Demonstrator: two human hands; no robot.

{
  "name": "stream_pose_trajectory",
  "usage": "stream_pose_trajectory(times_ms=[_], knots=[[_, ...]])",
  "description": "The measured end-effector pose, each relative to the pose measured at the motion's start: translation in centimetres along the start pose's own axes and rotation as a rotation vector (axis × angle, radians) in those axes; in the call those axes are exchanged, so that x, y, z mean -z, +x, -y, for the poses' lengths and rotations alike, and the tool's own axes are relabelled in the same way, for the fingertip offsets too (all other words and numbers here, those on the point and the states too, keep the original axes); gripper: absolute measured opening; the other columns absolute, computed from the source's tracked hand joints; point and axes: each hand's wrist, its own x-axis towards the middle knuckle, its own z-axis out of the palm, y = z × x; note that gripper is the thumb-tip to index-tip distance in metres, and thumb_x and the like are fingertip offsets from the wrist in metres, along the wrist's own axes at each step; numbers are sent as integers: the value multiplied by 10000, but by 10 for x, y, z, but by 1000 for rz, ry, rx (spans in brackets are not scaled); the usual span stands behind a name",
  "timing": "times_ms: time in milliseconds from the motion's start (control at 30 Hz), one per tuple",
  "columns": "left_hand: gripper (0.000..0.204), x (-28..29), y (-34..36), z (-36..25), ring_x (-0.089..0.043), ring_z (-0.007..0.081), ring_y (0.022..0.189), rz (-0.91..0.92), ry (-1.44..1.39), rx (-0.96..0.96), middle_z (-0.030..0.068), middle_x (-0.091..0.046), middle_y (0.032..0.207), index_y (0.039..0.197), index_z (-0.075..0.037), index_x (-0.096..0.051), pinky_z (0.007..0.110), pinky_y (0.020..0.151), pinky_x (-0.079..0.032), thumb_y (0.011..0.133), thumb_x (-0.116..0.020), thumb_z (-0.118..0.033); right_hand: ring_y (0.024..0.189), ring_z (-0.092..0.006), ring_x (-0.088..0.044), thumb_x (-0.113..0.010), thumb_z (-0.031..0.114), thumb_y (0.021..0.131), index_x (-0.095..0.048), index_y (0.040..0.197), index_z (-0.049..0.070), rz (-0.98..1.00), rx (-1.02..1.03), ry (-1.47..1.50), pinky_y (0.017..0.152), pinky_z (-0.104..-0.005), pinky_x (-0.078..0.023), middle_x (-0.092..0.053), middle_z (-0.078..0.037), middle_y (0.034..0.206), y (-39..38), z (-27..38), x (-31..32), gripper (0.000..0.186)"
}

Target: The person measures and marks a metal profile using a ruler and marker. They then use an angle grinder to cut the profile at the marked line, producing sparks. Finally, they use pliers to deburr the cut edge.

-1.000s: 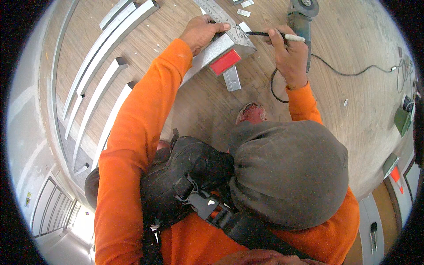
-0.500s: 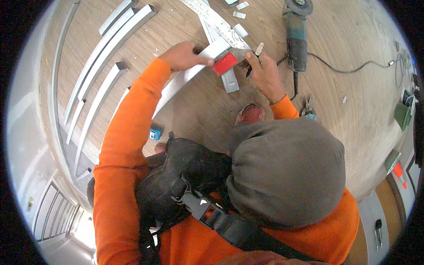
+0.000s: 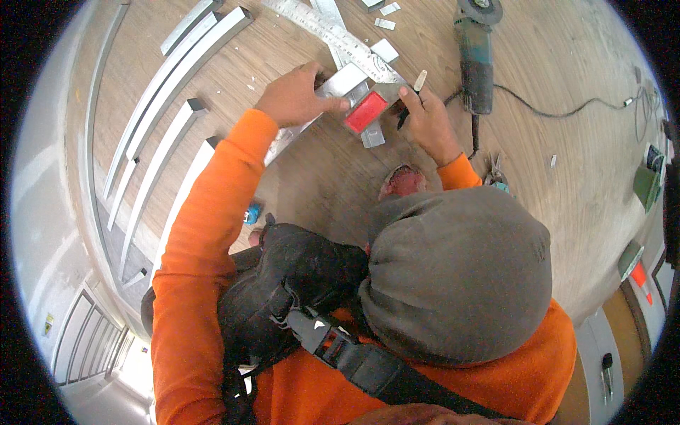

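Note:
My left hand [image 3: 301, 99] is closed round the end of a silver metal tube [image 3: 343, 80], its thumb by the red-faced stock of a combination square [image 3: 367, 112]. The square's ruled blade [image 3: 326, 30] slants across the tube toward the upper left. At the blade's near end, my right hand [image 3: 428, 127] pinches the square's corner. A slim pen-like marker [image 3: 421, 81] with a pale end and a dark lower part also sits in those fingers. Beneath the tube lies another metal piece [image 3: 372, 134] on the wood floor.
Several silver tubes [image 3: 188, 74] lie at the left. An angle grinder [image 3: 476, 64] with a cord stands at the upper right, with pliers [image 3: 496, 170] below it. A blue tape measure [image 3: 251, 213] is near my knee. Small offcuts [image 3: 384, 24] lie at the top.
The square has tilted: its blade's far end has swung left and its red stock has turned steeper. My left hand and the tube have shifted slightly right.

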Motion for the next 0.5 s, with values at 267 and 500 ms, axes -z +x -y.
stream_pose_trajectory(times_ms=[267, 500], knots=[[500, -9, 39, -36, -658, 191, 984, -193, -946, 151, 143, -716, 1087, 1190, 73, -666, 302, 889, -506, 904, -758, -325, 815, -325, -631, -554, 336, 1028, -668, 1038, -35, 0, -93, 74, 753, -433, -475, -695, -220, 913, 6, -11, -4, 388], [429, -16, 61, -29, -677, 193, 847, -233, -893, 185, 140, -731, 975, 1104, 82, -687, 318, 769, -535, 856, -797, -251, 769, -261, -591, -554, 360, 1030, -666, 956, -40, -84, -74, 179, 729, -414, -460, -659, -170, 841, 8, -17, -10, 422]])
